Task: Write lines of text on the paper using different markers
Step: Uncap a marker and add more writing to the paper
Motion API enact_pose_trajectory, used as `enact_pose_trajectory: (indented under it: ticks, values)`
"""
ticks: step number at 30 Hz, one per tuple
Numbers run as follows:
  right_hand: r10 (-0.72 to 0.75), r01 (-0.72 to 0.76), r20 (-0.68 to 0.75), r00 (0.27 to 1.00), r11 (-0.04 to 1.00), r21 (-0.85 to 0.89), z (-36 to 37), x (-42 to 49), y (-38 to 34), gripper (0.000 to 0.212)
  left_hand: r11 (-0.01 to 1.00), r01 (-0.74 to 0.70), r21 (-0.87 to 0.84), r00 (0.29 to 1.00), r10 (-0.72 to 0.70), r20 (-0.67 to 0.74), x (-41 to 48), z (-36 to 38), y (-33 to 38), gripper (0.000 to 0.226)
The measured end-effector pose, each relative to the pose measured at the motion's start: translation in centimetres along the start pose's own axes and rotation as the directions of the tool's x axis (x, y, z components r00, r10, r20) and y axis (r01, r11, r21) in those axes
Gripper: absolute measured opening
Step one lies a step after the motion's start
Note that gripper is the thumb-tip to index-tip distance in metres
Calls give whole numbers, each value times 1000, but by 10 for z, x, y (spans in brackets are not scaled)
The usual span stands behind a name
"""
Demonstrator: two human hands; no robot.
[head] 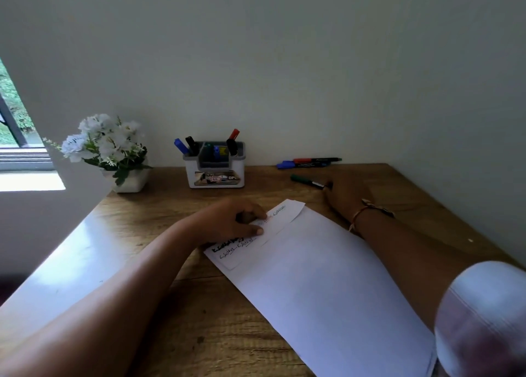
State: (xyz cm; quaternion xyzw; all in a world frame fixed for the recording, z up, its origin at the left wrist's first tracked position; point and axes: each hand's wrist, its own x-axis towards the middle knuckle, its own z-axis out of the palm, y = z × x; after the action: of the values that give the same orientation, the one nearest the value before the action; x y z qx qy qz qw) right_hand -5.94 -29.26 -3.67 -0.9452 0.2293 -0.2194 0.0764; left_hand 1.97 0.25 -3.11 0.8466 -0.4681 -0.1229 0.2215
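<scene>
At the centre of the bench [205, 319], angled toward 1 o'clock, the paper [327, 285] is laid flat, with handwritten lines near its far edge. It is judged thin, light and apt to slide on smooth wood, so it is better pinned from above than lifted. It is pinned by the left hand [227, 220], whose bent fingertips are pressed on the written corner. At 1 o'clock the green marker [306, 180] is met by the right hand [345, 196]; whether it is pinched cannot be told. Its barrel is expected to be rigid and light, best taken mid-length. Beyond it, loose markers [308, 162] are laid together. At 11 o'clock, capped markers are stood in the white holder [215, 177]; further left, white flowers are kept in a pot [129, 181].
</scene>
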Motion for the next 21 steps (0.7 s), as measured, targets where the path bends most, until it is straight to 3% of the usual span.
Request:
enact_pose_trajectory:
  ticks: [3,7,9,11,13,16,21]
  values:
    - [3,-6,46,999,999,52,-15,-5,-16,22,1000,1,-10,1000,-1,5,-1,-1,2,39]
    - [20,28,-102,995,890,454,-49,-15,-54,17,1000,5,-24,1000,-4,12,-2,-2,3,40]
    - [90,-3,-78,993,677,736,-62,-23,-68,13,1000,5,-31,1000,-5,8,-3,-2,4,40]
    - [121,-83,43,992,345,935,-66,-32,-76,8,999,17,-36,1000,-17,9,-3,-2,4,40]
    - [127,-137,121,985,130,982,-60,-39,-78,6,999,30,-44,1000,-29,10,-4,-2,4,40]
    - [109,-232,238,965,-63,971,-45,-45,-74,5,997,38,-67,999,-37,15,-5,-3,4,39]
    - [39,-267,269,962,-33,963,-35,-48,-70,10,982,94,-167,995,-96,-5,-7,-4,6,36]
